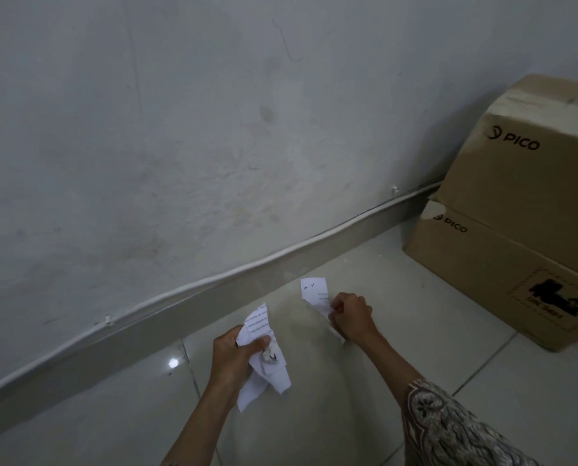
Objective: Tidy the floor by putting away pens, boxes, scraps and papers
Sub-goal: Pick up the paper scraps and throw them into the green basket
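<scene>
Nearest, the left hand (235, 356) clutches a bunch of torn printed paper scraps (264, 358), fingers curled round them above the tiled floor (502, 412). Just beyond, the right hand (351, 316) pinches another torn printed scrap (316, 292). Farther right, two stacked PICO cardboard boxes (516, 196) stand against the wall (180, 129), where a white cable (213, 279) runs along the skirting.

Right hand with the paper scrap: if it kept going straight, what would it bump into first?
Probably the grey skirting board at the wall's foot. The right hand, pinching a torn white paper scrap, points up-left across bare pale floor tiles; depth is unclear.
</scene>
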Available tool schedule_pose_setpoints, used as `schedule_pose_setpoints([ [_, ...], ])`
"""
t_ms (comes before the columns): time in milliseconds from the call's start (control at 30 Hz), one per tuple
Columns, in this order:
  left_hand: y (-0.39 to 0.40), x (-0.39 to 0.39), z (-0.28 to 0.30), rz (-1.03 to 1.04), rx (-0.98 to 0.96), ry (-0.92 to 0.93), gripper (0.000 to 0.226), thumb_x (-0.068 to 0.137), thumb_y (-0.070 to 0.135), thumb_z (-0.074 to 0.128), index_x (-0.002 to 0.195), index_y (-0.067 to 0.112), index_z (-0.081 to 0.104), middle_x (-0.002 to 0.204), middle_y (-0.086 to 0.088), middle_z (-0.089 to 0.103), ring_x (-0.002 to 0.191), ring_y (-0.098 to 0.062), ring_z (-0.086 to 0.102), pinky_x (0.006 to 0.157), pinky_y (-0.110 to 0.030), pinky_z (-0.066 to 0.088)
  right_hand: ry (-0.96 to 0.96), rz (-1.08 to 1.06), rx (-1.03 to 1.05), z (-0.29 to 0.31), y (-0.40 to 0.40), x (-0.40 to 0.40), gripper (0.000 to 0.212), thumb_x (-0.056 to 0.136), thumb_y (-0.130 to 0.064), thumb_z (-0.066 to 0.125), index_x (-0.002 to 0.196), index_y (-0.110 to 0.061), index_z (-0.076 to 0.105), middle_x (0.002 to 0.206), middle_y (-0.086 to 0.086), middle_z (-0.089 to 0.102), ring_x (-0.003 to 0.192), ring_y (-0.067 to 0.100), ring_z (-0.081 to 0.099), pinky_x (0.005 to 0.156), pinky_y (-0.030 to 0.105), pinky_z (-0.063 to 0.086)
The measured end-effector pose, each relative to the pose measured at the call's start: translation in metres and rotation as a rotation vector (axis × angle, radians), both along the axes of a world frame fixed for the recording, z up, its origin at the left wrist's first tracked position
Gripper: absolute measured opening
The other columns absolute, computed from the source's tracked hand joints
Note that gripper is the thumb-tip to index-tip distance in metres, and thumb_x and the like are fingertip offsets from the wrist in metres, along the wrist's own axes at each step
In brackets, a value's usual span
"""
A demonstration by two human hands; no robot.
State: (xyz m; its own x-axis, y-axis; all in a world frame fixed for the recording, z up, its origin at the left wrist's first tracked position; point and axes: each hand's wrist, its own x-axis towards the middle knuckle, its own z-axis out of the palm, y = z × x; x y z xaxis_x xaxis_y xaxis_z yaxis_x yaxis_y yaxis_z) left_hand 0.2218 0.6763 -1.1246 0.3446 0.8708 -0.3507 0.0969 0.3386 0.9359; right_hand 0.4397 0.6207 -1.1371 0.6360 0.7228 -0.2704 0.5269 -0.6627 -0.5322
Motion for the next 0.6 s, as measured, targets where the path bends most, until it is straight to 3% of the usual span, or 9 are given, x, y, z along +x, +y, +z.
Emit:
schedule_pose_setpoints([
  [133,0.002,0.002,-0.003,0.016,-0.008,0.004,0.020,0.076,-0.010,0.066,0.079,0.009,0.070,0.066,0.007,0.072,0.057,-0.004,0.067,0.051,-0.013,0.052,0.017,0.007,0.075,0.002,-0.005,0.004,0.010,0.083,-0.012,0.064,0.086,-0.002,0.067,0.097,0.014,0.067,0.102,0.028,0.055,0.091,0.035,0.039],
  [233,0.004,0.001,-0.005,0.014,0.005,-0.004,0.018,0.076,-0.009,0.066,0.082,0.007,0.070,0.069,0.004,0.072,0.060,-0.008,0.068,0.051,-0.013,0.052,0.054,-0.108,0.250,0.009,-0.013,0.010,0.014,0.081,-0.008,0.066,0.071,-0.007,0.057,0.074,0.011,0.056,0.076,0.020,0.051,0.075,0.030,0.036],
  [333,0.006,0.001,-0.007,0.004,0.026,-0.025,0.017,0.078,-0.010,0.065,0.087,0.004,0.069,0.079,-0.006,0.071,0.070,-0.017,0.066,0.056,-0.014,0.053,0.390,-0.141,0.436,0.023,-0.028,0.018,0.019,0.080,0.002,0.065,0.066,-0.007,0.056,0.067,0.008,0.053,0.061,0.016,0.047,0.057,0.024,0.038],
  [400,0.007,0.001,-0.007,-0.006,0.026,-0.031,0.018,0.077,-0.010,0.065,0.084,0.005,0.070,0.074,-0.002,0.073,0.065,-0.012,0.068,0.055,-0.014,0.053,0.550,-0.026,0.371,0.029,-0.037,0.017,0.022,0.079,0.002,0.066,0.064,-0.013,0.063,0.065,0.004,0.058,0.059,0.010,0.052,0.054,0.017,0.040],
  [467,0.007,0.002,-0.006,-0.016,0.027,-0.027,0.020,0.076,-0.010,0.065,0.078,0.009,0.070,0.067,0.006,0.073,0.059,-0.004,0.068,0.053,-0.014,0.053,0.516,0.114,0.227,0.029,-0.044,0.011,0.029,0.075,0.002,0.070,0.057,-0.018,0.060,0.061,0.002,0.054,0.055,0.007,0.050,0.050,0.011,0.036],
  [533,0.007,0.003,-0.005,-0.025,0.029,-0.023,0.022,0.076,-0.010,0.066,0.077,0.011,0.070,0.065,0.008,0.073,0.058,-0.002,0.067,0.053,-0.013,0.052,0.332,0.190,0.114,0.024,-0.046,0.002,0.030,0.069,0.002,0.074,0.052,-0.017,0.058,0.067,0.006,0.051,0.061,0.014,0.047,0.050,0.012,0.032],
  [600,0.007,0.004,-0.005,-0.031,0.035,-0.021,0.022,0.075,-0.010,0.066,0.078,0.012,0.070,0.066,0.010,0.072,0.059,-0.001,0.067,0.053,-0.011,0.051,0.163,0.217,0.062,0.015,-0.046,-0.007,0.010,0.066,0.002,0.076,0.062,-0.001,0.067,0.081,0.007,0.049,0.076,0.019,0.051,0.060,0.015,0.036],
])
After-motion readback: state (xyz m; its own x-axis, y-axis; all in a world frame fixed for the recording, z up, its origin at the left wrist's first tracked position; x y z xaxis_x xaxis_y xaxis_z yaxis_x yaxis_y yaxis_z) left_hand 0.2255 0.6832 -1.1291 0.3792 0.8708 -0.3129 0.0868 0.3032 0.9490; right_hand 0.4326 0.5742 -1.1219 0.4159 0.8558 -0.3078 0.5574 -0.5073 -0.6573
